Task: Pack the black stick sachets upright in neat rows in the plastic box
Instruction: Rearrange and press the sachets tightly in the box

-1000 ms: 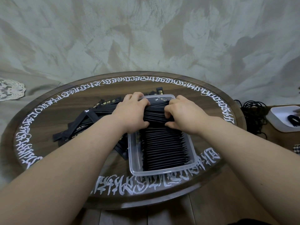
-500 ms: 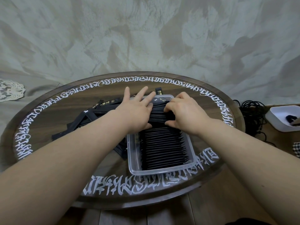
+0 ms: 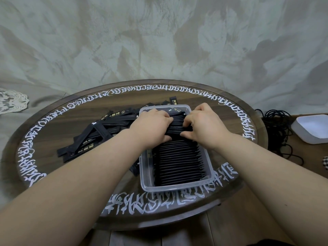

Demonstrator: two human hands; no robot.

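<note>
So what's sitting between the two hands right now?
In the head view, a bundle of black stick sachets spans the gap; left hand and right hand grip its ends over the plastic box.

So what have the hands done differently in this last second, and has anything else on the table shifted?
Half a second ago the left hand had lifted its fingers off and spread them; now they are curled over the bundle of sachets again. The right hand keeps gripping the bundle's other end. The plastic box, the packed row inside and the loose pile to its left lie as before.
</note>
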